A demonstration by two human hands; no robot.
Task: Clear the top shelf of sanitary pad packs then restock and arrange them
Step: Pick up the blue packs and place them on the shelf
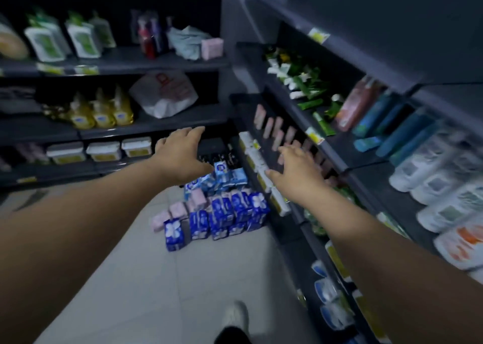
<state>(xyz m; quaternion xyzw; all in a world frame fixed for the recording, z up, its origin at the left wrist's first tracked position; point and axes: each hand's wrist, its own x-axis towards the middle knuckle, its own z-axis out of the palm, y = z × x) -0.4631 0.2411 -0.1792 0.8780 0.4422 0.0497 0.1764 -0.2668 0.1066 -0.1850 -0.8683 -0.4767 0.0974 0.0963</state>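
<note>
The right-hand shelves [339, 147] are all smeared for us, so we can't read the white bottles [428, 168] or the price tags [315, 136]. Our left hand [180, 158] covers part of the pad packs [224, 213] on the floor. Our right hand [295, 171] hides some pink boxes [271, 126], and our trouser leg [231, 336] is cut off at the bottom edge.

Both arms bare, stretched forward and down, forearms converging toward middle of view.

Left grip [180, 155]: palm down, back of hand up, fingers straight, close together, pointing ahead and slightly right; holds nothing. Wrist in line with forearm. Dark mark [31, 200] on left forearm, blurred.

Right grip [298, 171]: palm down, fingers relaxed, tips slightly bent, thumb [271, 173] stuck out to left; holds nothing.

Grips apart, not touching; left sits higher in view.

Bottom of view: one foot in pale shoe [235, 317], dark trouser leg [231, 336] over it.
</note>
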